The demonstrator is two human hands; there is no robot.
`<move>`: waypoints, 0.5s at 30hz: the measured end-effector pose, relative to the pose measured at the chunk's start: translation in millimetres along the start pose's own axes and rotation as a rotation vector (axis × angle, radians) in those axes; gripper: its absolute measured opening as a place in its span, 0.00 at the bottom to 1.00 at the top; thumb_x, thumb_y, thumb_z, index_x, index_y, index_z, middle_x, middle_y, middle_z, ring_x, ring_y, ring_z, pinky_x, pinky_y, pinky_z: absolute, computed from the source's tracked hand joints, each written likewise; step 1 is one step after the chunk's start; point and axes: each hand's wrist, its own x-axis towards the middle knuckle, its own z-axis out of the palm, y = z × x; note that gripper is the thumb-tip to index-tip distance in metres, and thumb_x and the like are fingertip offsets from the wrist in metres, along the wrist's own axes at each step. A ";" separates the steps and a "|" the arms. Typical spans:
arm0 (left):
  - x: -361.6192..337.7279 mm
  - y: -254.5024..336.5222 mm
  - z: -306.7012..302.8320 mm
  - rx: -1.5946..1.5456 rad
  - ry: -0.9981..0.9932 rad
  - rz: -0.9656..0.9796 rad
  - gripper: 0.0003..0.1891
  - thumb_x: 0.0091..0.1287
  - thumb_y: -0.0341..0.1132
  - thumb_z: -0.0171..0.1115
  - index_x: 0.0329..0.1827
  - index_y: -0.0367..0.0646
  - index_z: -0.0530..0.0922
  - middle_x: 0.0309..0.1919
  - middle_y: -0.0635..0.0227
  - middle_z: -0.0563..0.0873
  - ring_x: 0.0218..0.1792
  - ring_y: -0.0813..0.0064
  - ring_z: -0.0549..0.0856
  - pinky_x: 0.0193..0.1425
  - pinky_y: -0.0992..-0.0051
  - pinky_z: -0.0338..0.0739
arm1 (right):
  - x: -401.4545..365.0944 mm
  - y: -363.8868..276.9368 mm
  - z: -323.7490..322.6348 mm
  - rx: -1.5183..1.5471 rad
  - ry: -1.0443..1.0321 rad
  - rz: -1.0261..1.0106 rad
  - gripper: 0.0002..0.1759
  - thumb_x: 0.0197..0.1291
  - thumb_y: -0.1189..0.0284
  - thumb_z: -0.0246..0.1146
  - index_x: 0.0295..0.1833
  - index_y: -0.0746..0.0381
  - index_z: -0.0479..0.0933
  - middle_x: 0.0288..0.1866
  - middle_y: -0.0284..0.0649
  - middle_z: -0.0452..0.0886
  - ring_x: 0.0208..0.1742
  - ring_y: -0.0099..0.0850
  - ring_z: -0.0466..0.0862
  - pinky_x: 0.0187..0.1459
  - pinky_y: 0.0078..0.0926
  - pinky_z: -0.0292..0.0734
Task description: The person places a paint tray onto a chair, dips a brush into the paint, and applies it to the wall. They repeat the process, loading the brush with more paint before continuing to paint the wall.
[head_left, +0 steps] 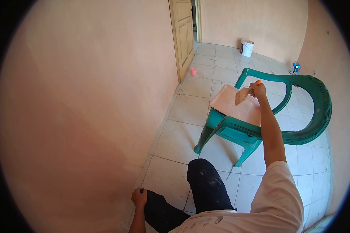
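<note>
My right hand (258,90) is closed around the handle of a wide paintbrush (243,95) whose orange handle end sticks up past the fingers. Its bristles point down over a tray (225,93) coated with pale pink paint. That tray rests on the seat of a green plastic armchair (241,134), and my right arm crosses in front of part of both. Low on the left, by the bent knee in paint-spotted dark trousers (155,204), my left hand (139,197) has its fingers curled in with nothing visible in them.
The pink wall (85,108) runs close along my left to a wooden door (183,35) standing ajar. On the tiled floor are a pink cup (193,72), a white bucket (247,48) and a small blue fan (296,67) by the right wall.
</note>
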 end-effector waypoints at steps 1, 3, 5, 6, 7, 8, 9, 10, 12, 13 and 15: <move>0.1 1.3 -0.1 -0.001 0.002 0.001 0.19 0.68 0.49 0.64 0.57 0.51 0.86 0.59 0.62 0.85 0.63 0.55 0.81 0.70 0.51 0.69 | 1.2 -0.4 -0.3 0.003 -0.009 0.014 0.16 0.61 0.64 0.66 0.34 0.69 0.82 0.22 0.45 0.84 0.19 0.30 0.84 0.22 0.28 0.78; -1.7 2.3 -0.2 0.004 0.007 -0.003 0.20 0.68 0.49 0.64 0.57 0.51 0.86 0.59 0.62 0.85 0.63 0.55 0.80 0.71 0.52 0.68 | 1.7 0.6 2.1 -0.016 -0.017 -0.009 0.16 0.62 0.64 0.66 0.34 0.68 0.82 0.21 0.44 0.83 0.18 0.30 0.83 0.21 0.28 0.76; -2.7 7.1 -5.1 0.014 -0.022 -0.013 0.20 0.70 0.50 0.62 0.59 0.51 0.85 0.61 0.63 0.84 0.64 0.55 0.79 0.71 0.51 0.68 | 3.0 3.1 1.8 -0.035 -0.024 -0.029 0.16 0.62 0.63 0.66 0.34 0.67 0.82 0.21 0.42 0.82 0.17 0.29 0.81 0.20 0.27 0.73; -3.8 7.4 -6.8 0.025 -0.053 -0.022 0.20 0.71 0.50 0.61 0.60 0.51 0.84 0.62 0.64 0.83 0.65 0.56 0.78 0.71 0.50 0.68 | 3.1 5.1 -1.6 0.034 -0.034 -0.016 0.16 0.63 0.62 0.66 0.34 0.67 0.82 0.21 0.42 0.83 0.18 0.29 0.82 0.20 0.27 0.73; -3.4 5.3 -5.4 0.027 -0.053 -0.023 0.20 0.71 0.50 0.61 0.60 0.51 0.84 0.62 0.64 0.83 0.65 0.56 0.78 0.71 0.50 0.68 | 4.0 7.1 -2.9 0.104 -0.043 -0.004 0.17 0.63 0.62 0.66 0.34 0.67 0.82 0.21 0.43 0.83 0.18 0.29 0.82 0.20 0.26 0.73; -1.5 4.1 -2.9 0.027 -0.049 -0.019 0.20 0.71 0.50 0.61 0.60 0.51 0.84 0.62 0.64 0.83 0.65 0.56 0.78 0.71 0.50 0.68 | 5.5 7.7 -0.4 0.107 -0.045 -0.005 0.17 0.63 0.62 0.66 0.34 0.67 0.82 0.21 0.43 0.83 0.18 0.29 0.82 0.20 0.26 0.73; 0.0 2.5 -1.4 0.027 -0.044 -0.015 0.20 0.71 0.50 0.61 0.60 0.51 0.84 0.62 0.63 0.83 0.65 0.56 0.78 0.71 0.50 0.68 | 6.6 8.5 4.0 -0.017 -0.044 -0.050 0.17 0.64 0.62 0.66 0.34 0.67 0.82 0.21 0.43 0.83 0.18 0.29 0.82 0.20 0.27 0.73; -0.4 3.1 -3.0 0.029 -0.043 -0.016 0.20 0.71 0.50 0.61 0.60 0.51 0.84 0.62 0.63 0.83 0.65 0.56 0.78 0.71 0.50 0.68 | 6.6 9.3 6.6 -0.140 -0.043 -0.093 0.17 0.64 0.62 0.66 0.33 0.67 0.82 0.21 0.43 0.83 0.18 0.29 0.82 0.20 0.27 0.74; -1.5 5.0 -4.9 0.021 -0.063 -0.022 0.20 0.71 0.50 0.61 0.61 0.52 0.84 0.63 0.64 0.83 0.65 0.56 0.78 0.72 0.50 0.67 | 8.1 11.5 -1.6 0.016 -0.092 -0.027 0.17 0.64 0.62 0.67 0.34 0.67 0.82 0.21 0.43 0.83 0.17 0.29 0.82 0.20 0.27 0.74; -1.7 5.3 -4.7 0.021 -0.063 -0.020 0.20 0.71 0.50 0.61 0.61 0.52 0.84 0.63 0.64 0.83 0.65 0.56 0.78 0.72 0.50 0.67 | 8.5 10.6 -5.6 0.171 -0.138 0.035 0.18 0.63 0.61 0.68 0.34 0.68 0.82 0.21 0.43 0.84 0.17 0.30 0.82 0.19 0.28 0.75; -1.8 5.7 -4.8 0.026 -0.061 -0.026 0.20 0.71 0.50 0.61 0.61 0.52 0.84 0.63 0.64 0.83 0.66 0.57 0.78 0.73 0.50 0.66 | 7.9 8.6 0.0 0.119 -0.109 -0.007 0.18 0.63 0.61 0.69 0.34 0.68 0.82 0.21 0.43 0.84 0.17 0.30 0.82 0.19 0.29 0.74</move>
